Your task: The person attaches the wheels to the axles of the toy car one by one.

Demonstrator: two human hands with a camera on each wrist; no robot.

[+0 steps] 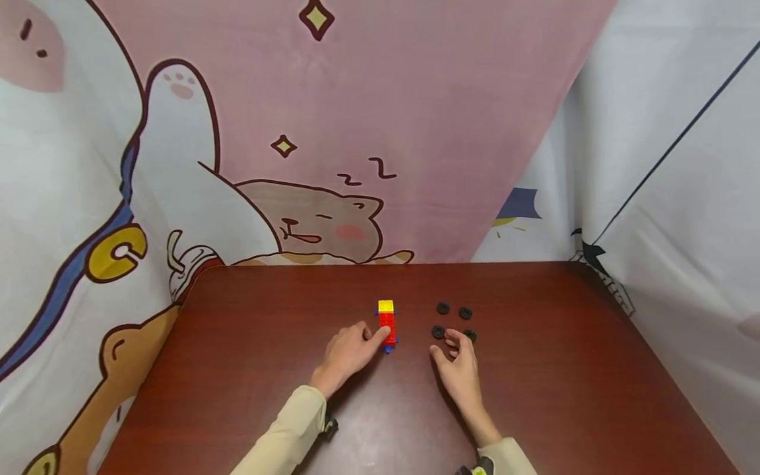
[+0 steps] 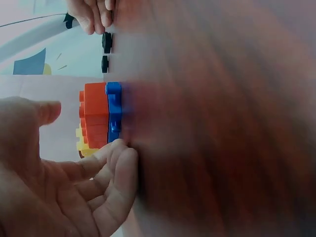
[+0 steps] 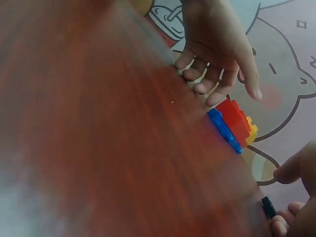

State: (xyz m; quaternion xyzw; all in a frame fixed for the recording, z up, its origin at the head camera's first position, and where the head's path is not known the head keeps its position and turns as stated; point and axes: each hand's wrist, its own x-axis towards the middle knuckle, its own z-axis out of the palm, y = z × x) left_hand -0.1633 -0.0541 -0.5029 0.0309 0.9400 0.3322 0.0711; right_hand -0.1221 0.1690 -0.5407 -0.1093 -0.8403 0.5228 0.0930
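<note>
A toy of red blocks with a yellow block at its far end and a blue base stands on the table. My left hand is at its left side, thumb raised apart from the red blocks in the left wrist view, fingertips close by the blue base; whether they touch it I cannot tell. Several black wheels lie to the right, one of them near my right hand. The right fingers are bent beside a wheel, thumb spread away; the hand partly covers the nearest right wheel.
The dark red-brown table reaches back to a printed cloth with cartoon animals. White cloth hangs along the right side. Two more wheels lie farther back, at the left and the right.
</note>
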